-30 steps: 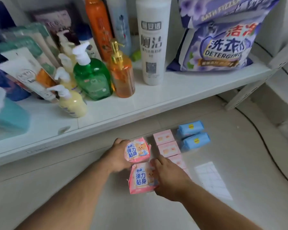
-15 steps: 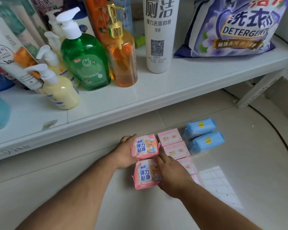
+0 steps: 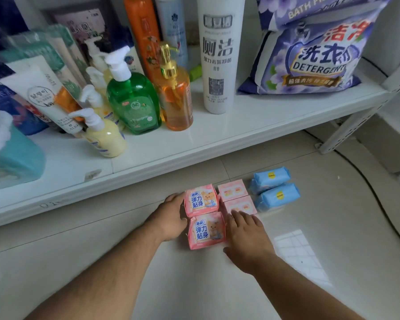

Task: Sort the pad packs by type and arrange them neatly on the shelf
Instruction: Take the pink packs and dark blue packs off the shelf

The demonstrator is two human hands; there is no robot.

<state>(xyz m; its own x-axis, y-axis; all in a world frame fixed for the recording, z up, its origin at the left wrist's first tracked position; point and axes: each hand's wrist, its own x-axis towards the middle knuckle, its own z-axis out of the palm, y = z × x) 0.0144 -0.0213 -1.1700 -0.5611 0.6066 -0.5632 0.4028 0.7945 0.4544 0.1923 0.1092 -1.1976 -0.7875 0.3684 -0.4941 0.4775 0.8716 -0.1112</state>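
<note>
While two bear-printed pink packs (image 3: pixel 203 215) are lying between the hands, the left hand (image 3: pixel 171 215) is pressing loose, nearly straight fingers against their far-left edge and the right hand (image 3: pixel 245 232) is resting spread and flat, covering the nearer pale pink boxes (image 3: pixel 236 197). Blue packs (image 3: pixel 273 188) are sitting beyond the right fingertips (already paired). Squaring each column likely wants gentle, even sideways nudges.
</note>
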